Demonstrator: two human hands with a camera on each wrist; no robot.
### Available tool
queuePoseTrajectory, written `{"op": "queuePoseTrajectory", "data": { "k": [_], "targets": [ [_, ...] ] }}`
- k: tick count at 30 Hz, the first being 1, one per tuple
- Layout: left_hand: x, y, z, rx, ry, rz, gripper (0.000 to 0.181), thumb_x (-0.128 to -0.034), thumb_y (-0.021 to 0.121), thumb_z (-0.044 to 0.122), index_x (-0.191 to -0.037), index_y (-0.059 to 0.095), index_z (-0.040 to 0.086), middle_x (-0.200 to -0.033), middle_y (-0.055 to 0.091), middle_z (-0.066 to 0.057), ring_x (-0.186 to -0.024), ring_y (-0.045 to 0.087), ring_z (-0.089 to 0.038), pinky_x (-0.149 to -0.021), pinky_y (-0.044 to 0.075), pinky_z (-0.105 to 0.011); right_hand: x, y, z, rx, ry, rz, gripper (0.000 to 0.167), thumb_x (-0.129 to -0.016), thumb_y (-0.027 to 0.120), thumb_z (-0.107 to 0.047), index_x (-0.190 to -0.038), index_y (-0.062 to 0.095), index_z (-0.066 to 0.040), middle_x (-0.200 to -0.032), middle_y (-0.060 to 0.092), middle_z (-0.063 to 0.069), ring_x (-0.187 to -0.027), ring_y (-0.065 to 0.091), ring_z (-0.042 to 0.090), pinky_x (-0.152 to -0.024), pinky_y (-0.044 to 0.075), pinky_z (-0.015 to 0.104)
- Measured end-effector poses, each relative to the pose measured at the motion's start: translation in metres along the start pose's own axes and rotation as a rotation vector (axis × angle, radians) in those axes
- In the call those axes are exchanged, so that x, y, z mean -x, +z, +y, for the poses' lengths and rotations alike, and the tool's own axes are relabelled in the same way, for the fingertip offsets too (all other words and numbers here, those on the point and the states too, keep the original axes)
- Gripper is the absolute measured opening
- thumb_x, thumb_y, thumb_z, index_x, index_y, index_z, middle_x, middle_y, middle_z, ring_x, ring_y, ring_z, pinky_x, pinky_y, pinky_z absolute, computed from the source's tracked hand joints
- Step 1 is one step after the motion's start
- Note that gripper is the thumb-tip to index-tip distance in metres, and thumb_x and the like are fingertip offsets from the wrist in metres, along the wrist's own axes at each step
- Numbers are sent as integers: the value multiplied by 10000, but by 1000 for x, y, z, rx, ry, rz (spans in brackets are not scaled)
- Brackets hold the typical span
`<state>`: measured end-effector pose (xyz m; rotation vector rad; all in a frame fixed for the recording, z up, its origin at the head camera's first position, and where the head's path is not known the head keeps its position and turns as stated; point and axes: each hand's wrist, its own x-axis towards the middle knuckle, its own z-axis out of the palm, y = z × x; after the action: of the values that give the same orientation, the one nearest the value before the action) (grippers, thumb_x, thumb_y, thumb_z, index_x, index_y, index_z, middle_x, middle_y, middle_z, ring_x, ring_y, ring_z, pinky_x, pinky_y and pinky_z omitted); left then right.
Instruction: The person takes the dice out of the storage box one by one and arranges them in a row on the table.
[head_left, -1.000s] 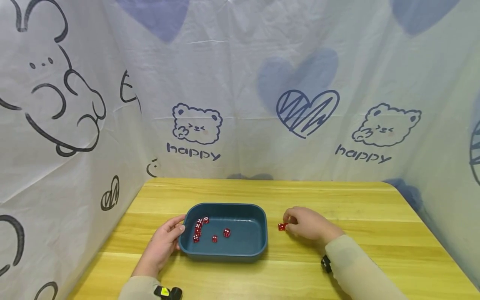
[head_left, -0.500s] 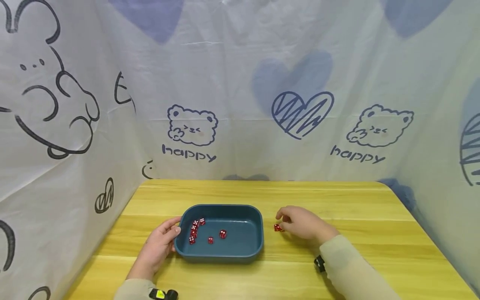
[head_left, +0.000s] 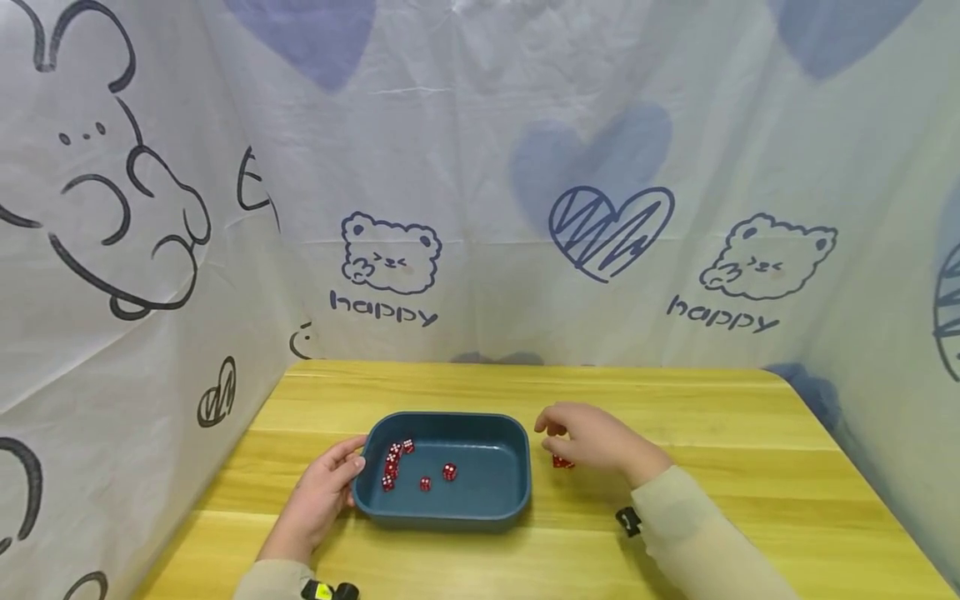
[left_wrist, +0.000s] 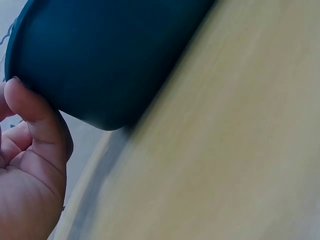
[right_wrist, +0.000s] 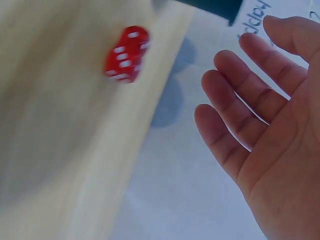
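Note:
A dark teal rectangular tray [head_left: 480, 475] stands on the table, with several red dice [head_left: 392, 468] gathered at its left end and two more dice further in. My left hand [head_left: 322, 492] holds the tray's left end. In the left wrist view, its thumb [left_wrist: 30, 102] lies against the tray's outer wall, its tip near the rim. My right hand [head_left: 592, 437] hovers just right of the tray, fingers loosely bent and palm bare. Below it, red dice [right_wrist: 127, 55] touch one another on the table, partly hidden by the hand in the head view.
The yellow wood-grain table [head_left: 675, 392] reaches back to a white printed cloth [head_left: 480, 275]. More of that cloth hangs at the left and right sides. Both wrists wear small black cameras [head_left: 628, 522].
My right hand has shifted left toward the tray, its fingers passing over the dice beside it. The left hand stays at the tray, and the dice inside lie as before.

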<state>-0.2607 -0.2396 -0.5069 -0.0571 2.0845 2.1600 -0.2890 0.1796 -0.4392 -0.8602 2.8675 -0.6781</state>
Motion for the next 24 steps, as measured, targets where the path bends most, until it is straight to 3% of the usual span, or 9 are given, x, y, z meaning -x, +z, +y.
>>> {"op": "queuePoseTrajectory", "data": {
  "k": [11, 24],
  "targets": [
    [1, 0, 1, 5, -6, -9, 468, -1049, 527, 74, -1500, 429, -7, -1100, 559, -118, -688, 531, -137, -557, 464, -213, -17, -18, -36, 34, -58, -27, 234, -980, 663, -267, -1185, 699, -160, -1104, 669, -48, -1022, 632, 183, -926, 519, 391],
    [-1, 0, -1, 1, -17, 8, 458, -1053, 518, 79, -1499, 438, 10, -1138, 576, -125, -685, 529, -117, -556, 467, -213, -39, -22, -72, 147, -105, -106, 214, -977, 666, -297, -1170, 714, -219, -1054, 655, -102, -885, 580, 92, -848, 530, 290]
  ]
}}
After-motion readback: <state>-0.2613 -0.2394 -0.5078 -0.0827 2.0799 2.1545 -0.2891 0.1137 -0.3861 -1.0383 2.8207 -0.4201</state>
